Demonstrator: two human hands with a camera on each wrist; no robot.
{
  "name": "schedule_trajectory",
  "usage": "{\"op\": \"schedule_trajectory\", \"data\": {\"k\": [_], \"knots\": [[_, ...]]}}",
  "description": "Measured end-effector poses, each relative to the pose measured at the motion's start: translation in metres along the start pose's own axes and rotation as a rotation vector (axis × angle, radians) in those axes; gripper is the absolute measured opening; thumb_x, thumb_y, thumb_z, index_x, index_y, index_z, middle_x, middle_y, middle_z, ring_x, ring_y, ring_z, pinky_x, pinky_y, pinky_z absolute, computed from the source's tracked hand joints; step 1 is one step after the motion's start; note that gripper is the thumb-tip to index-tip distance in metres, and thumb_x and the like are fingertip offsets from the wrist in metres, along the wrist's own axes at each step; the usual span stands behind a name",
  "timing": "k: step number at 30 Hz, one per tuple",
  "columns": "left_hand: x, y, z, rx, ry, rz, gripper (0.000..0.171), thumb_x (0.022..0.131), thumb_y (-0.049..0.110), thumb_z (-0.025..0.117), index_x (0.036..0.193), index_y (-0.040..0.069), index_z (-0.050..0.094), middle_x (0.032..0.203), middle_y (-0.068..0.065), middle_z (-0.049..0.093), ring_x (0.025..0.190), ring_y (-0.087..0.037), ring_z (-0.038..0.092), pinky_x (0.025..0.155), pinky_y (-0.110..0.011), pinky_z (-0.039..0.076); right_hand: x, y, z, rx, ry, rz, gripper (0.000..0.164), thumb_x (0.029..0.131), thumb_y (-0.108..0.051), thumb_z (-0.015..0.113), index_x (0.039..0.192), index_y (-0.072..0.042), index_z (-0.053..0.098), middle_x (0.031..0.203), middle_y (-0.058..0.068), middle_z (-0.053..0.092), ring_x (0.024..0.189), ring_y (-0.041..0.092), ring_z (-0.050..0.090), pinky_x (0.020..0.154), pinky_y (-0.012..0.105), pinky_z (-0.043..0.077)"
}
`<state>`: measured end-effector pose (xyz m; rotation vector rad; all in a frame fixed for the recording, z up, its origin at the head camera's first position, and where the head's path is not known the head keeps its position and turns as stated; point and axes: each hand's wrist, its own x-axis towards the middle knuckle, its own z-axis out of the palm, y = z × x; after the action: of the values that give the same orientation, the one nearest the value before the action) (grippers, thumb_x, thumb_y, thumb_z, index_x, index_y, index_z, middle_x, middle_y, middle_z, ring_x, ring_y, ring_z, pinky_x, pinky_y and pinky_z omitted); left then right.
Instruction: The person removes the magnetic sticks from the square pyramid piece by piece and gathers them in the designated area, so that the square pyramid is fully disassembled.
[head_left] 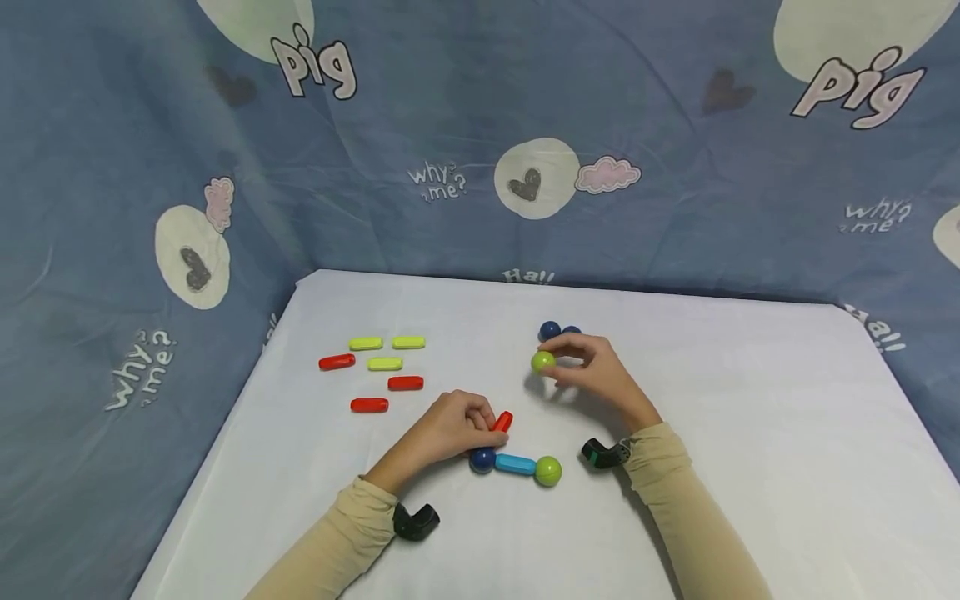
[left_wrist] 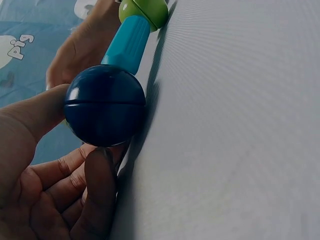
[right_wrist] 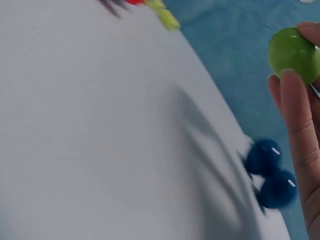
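My left hand (head_left: 453,425) grips a dark blue ball (head_left: 482,460) near the table, thumb and fingers around it in the left wrist view. A light blue rod (head_left: 515,464) joins that ball to a green ball (head_left: 548,472) on its right. Just behind, a red rod (head_left: 502,422) sticks up past the thumb; its lower end is hidden by the hand. Farther back, my right hand (head_left: 592,367) pinches another green ball (head_left: 543,362) between thumb and fingertips, held above the table in the right wrist view. Two dark blue balls (right_wrist: 270,174) sit beyond this hand.
On the left of the white table (head_left: 765,400) lie three red rods, one of them the front red rod (head_left: 369,405), and three yellow-green rods around the nearest yellow-green rod (head_left: 385,364). A printed blue cloth (head_left: 450,100) hangs behind and to the left.
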<state>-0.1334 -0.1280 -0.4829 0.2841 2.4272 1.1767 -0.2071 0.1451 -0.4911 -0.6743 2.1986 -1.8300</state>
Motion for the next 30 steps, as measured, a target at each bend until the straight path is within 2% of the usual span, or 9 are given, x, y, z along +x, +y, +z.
{"op": "schedule_trajectory", "data": {"k": [5,7,10,13,17,19,22,30], "knots": [[0.000,0.001,0.002,0.006,0.000,0.002,0.025,0.083,0.032,0.086,0.081,0.014,0.069,0.064,0.006,0.063,0.061,-0.009,0.054,0.056,-0.023,0.041,-0.012,0.007,-0.031,0.007,0.132,0.004,0.033,0.092,-0.004,0.075,0.124,0.005,0.067,0.114,-0.010,0.072,0.108,0.004,0.069,0.071,0.031,0.063],[0.000,0.001,0.002,0.011,0.000,0.003,0.025,0.083,0.032,0.086,0.081,0.014,0.069,0.064,0.007,0.063,0.061,-0.009,0.054,0.057,-0.023,0.041,-0.017,0.013,-0.040,0.016,0.201,0.036,0.035,0.093,-0.004,0.075,0.125,0.006,0.066,0.112,-0.014,0.072,0.105,0.002,0.069,0.070,0.029,0.062],[-0.001,0.001,0.002,0.009,-0.001,0.000,0.025,0.083,0.032,0.086,0.081,0.014,0.069,0.064,0.006,0.063,0.061,-0.010,0.054,0.056,-0.023,0.042,-0.023,0.021,-0.049,0.019,0.295,0.099,0.039,0.093,-0.009,0.076,0.127,0.006,0.065,0.112,-0.014,0.072,0.099,0.002,0.070,0.071,0.026,0.062],[-0.001,0.001,0.002,0.015,0.005,-0.004,0.025,0.083,0.032,0.086,0.081,0.014,0.069,0.065,0.006,0.063,0.061,-0.010,0.054,0.056,-0.023,0.042,-0.023,0.027,-0.050,0.002,0.354,0.141,0.041,0.092,-0.016,0.079,0.127,0.003,0.067,0.115,-0.006,0.072,0.098,0.003,0.070,0.073,0.026,0.062],[0.001,0.000,0.002,0.029,0.013,-0.008,0.024,0.083,0.033,0.086,0.081,0.016,0.069,0.065,0.006,0.063,0.062,-0.009,0.055,0.057,-0.022,0.042,-0.020,0.031,-0.048,-0.072,0.359,0.142,0.040,0.092,-0.017,0.079,0.127,0.000,0.069,0.126,0.013,0.069,0.100,0.002,0.067,0.072,0.028,0.063],[0.001,0.000,0.002,0.027,0.013,-0.004,0.024,0.083,0.033,0.085,0.080,0.016,0.069,0.065,0.006,0.063,0.062,-0.010,0.055,0.057,-0.023,0.042,-0.019,0.030,-0.046,-0.107,0.354,0.149,0.039,0.092,-0.015,0.079,0.128,-0.001,0.069,0.131,0.019,0.068,0.101,0.000,0.066,0.071,0.026,0.062],[0.001,0.000,0.002,0.019,0.010,-0.001,0.024,0.083,0.032,0.086,0.080,0.015,0.069,0.065,0.006,0.063,0.062,-0.010,0.055,0.057,-0.023,0.042,-0.019,0.026,-0.044,-0.138,0.350,0.171,0.040,0.092,-0.010,0.077,0.129,0.001,0.068,0.135,0.022,0.066,0.103,-0.001,0.063,0.072,0.024,0.062],[0.002,0.000,0.003,0.014,0.011,-0.015,0.025,0.083,0.032,0.086,0.081,0.014,0.069,0.064,0.005,0.064,0.062,-0.011,0.055,0.058,-0.025,0.043,-0.023,-0.006,-0.037,-0.183,0.333,0.198,0.040,0.092,-0.004,0.074,0.130,0.006,0.066,0.137,0.025,0.064,0.111,0.003,0.060,0.075,0.024,0.062]]}}
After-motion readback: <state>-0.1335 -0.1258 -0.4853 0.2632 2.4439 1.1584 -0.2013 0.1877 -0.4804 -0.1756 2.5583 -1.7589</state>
